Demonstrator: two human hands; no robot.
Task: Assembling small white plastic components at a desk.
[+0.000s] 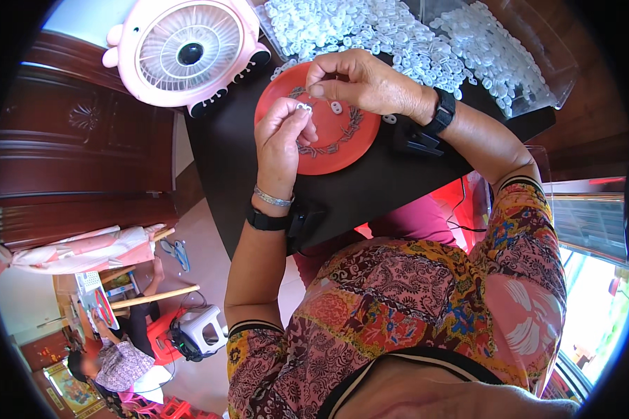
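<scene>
My left hand [281, 133] pinches a small white ring-shaped piece [304, 107] between thumb and fingertips, just over a red round plate [342, 150] on the black table [370, 188]. My right hand [360, 80] hovers over the plate's far edge, its thumb and forefinger closed on another small white piece [316, 90]. One loose white piece [336, 107] lies on the plate. Both wrists carry black bands, and the left also has a silver bracelet.
A big heap of small white pieces [412, 35] lies in clear plastic at the table's far side. A pink desk fan [185, 52] stands at the far left corner. Another person [115, 359] sits low down at the left, near a white stool [203, 328].
</scene>
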